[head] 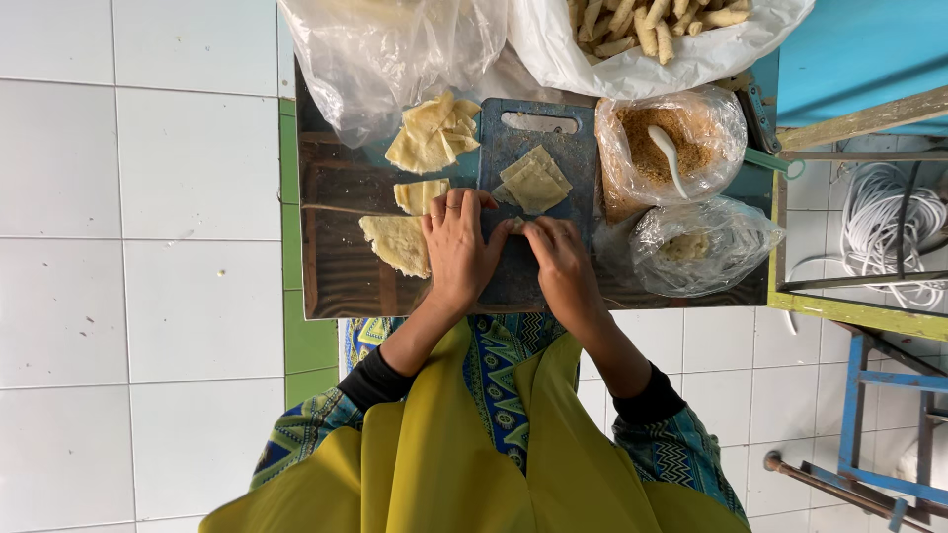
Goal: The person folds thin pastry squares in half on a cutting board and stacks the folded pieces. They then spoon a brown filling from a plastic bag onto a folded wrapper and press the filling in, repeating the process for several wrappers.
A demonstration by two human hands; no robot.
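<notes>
My left hand (457,247) and my right hand (558,259) meet over the near part of a blue cutting board (513,148), fingers curled around a small pale roll of dough (516,225) between them. Thin yellow wrapper sheets (535,181) lie stacked further up the board. Left of my left hand sit more wrapper pieces (398,242), a smaller wrapper scrap (419,193), and a loose pile of cut wrappers (434,133). A ring shows on my left hand.
A dark wooden table (341,266) carries it all. At right stand a plastic bag of brown crumbs with a white spoon (670,148) and a small bag (696,247). Finished rolls fill a white bag (652,35) at the top. White tiled floor surrounds; coiled white cable (884,227) lies right.
</notes>
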